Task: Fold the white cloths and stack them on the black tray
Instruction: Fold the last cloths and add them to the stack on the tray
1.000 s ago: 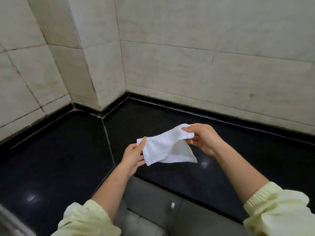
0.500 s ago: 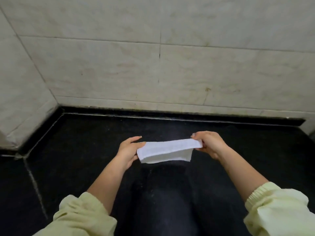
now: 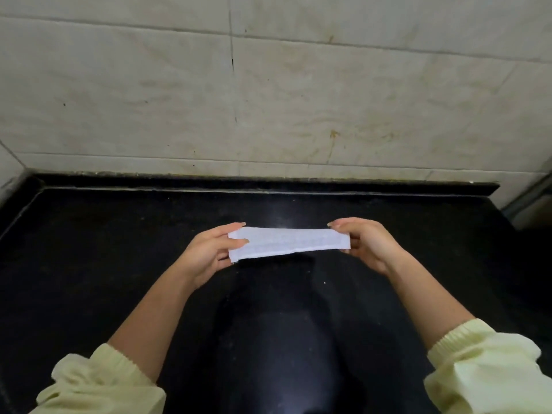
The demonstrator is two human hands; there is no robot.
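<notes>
A white cloth (image 3: 288,242), folded into a long narrow strip, is stretched level between my hands just above the black stone counter (image 3: 89,249). My left hand (image 3: 209,252) pinches its left end between thumb and fingers. My right hand (image 3: 366,243) pinches its right end the same way. No black tray and no other cloths are in view.
A pale marble-tiled wall (image 3: 268,100) rises behind the counter, with a raised black kerb (image 3: 268,182) along its foot. A side wall closes the far left corner. The counter ends near the right edge, where a grey frame (image 3: 531,198) shows.
The cloth went from a loose crumpled shape to a taut flat strip as my hands drew apart. The view swung right, away from the corner, and now faces the back wall.
</notes>
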